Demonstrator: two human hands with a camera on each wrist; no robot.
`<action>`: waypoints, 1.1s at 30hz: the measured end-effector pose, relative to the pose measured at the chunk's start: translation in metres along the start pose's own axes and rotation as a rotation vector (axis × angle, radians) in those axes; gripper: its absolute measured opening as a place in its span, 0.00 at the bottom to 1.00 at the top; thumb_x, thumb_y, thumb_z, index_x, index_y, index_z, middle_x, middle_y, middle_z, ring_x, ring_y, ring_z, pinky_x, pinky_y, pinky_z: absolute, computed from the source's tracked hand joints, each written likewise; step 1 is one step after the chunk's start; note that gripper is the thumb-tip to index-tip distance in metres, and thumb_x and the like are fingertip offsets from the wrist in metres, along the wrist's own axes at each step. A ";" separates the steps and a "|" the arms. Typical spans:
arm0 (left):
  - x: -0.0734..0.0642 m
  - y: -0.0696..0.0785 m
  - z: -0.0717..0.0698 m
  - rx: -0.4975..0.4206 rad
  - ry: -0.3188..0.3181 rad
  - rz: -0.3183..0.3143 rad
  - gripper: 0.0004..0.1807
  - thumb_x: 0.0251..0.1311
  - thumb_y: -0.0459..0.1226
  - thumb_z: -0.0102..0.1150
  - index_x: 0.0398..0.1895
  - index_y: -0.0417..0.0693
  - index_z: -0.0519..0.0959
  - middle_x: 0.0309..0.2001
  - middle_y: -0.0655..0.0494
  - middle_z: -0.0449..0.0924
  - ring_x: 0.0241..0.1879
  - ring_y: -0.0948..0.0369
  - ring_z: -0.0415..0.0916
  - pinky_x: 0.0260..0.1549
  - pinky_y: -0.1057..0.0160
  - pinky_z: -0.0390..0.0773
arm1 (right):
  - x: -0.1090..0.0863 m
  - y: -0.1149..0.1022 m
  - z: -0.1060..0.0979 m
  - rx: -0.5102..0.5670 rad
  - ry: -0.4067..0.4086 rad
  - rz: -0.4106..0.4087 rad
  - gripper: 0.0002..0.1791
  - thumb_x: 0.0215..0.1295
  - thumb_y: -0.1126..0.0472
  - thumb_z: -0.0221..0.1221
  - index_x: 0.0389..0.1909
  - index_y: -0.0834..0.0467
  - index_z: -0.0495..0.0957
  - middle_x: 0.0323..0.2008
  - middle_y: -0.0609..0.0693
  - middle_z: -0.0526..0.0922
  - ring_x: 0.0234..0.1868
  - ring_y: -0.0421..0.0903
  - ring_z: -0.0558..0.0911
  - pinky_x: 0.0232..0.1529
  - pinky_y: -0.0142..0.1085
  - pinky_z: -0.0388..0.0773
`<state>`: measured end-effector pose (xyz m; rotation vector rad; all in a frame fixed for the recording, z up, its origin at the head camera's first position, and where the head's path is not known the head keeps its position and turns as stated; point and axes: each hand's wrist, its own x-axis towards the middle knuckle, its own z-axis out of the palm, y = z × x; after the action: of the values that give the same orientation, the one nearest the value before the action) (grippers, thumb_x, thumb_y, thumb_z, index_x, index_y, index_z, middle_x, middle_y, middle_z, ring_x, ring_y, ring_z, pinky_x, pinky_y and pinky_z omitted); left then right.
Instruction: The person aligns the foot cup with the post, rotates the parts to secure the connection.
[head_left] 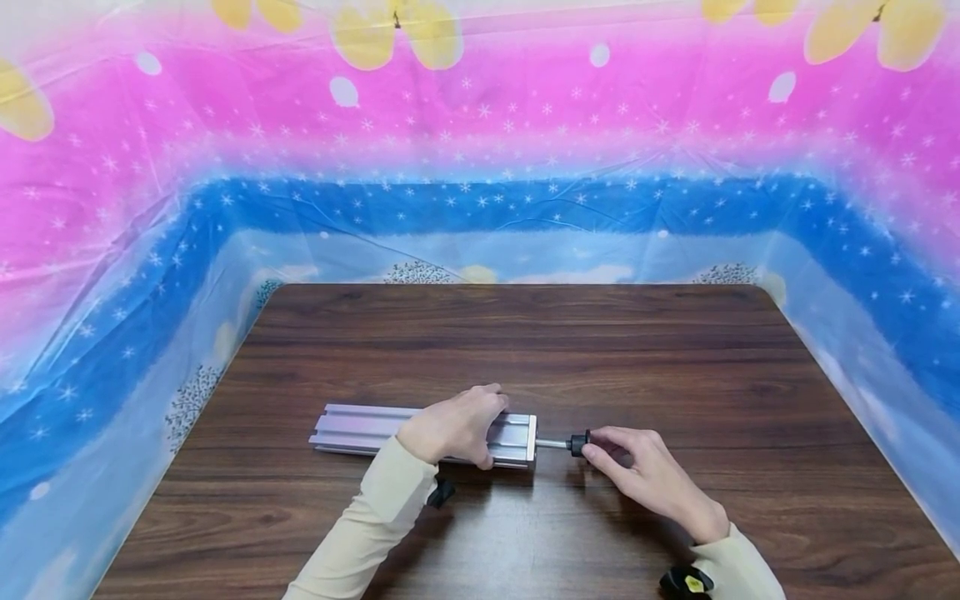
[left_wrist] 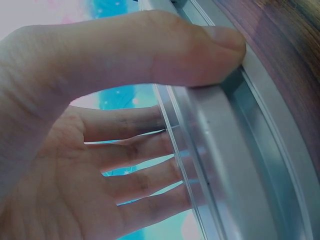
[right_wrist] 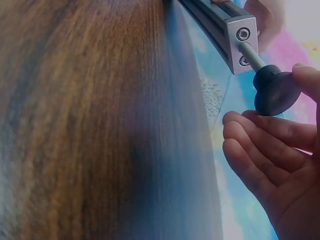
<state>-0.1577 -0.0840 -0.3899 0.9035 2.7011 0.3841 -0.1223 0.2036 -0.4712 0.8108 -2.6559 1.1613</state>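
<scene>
A silver aluminium extrusion [head_left: 360, 429] with long grooves lies on the table. My left hand [head_left: 459, 427] grips it near its right end. In the left wrist view the thumb [left_wrist: 160, 50] presses one side of the extrusion [left_wrist: 235, 160], with the fingers reaching across to the other. A metal end plate [right_wrist: 235, 37] with screw heads caps that end. From it a threaded rod [right_wrist: 253, 57] sticks out to a black, round levelling foot [right_wrist: 277, 92]. My right hand [head_left: 654, 471] pinches this foot between thumb and fingertips; its lower fingers [right_wrist: 250, 160] are bent loosely below.
The dark wood-grain table [head_left: 517, 342] has rounded far corners. A pink and blue patterned cloth [head_left: 510, 200] hangs around its back and sides. Black wrist devices show at the left cuff [head_left: 441, 493] and the right cuff [head_left: 684, 582].
</scene>
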 end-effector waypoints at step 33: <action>0.001 0.000 0.000 -0.033 -0.007 0.000 0.34 0.35 0.32 0.81 0.52 0.35 0.80 0.44 0.53 0.76 0.39 0.59 0.72 0.39 0.61 0.77 | -0.003 0.002 -0.002 0.016 0.081 -0.220 0.29 0.56 0.66 0.73 0.60 0.55 0.79 0.48 0.49 0.88 0.38 0.41 0.87 0.39 0.36 0.85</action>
<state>-0.1581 -0.0832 -0.3898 0.8938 2.6800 0.4239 -0.1211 0.2072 -0.4726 1.0065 -2.4233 1.1346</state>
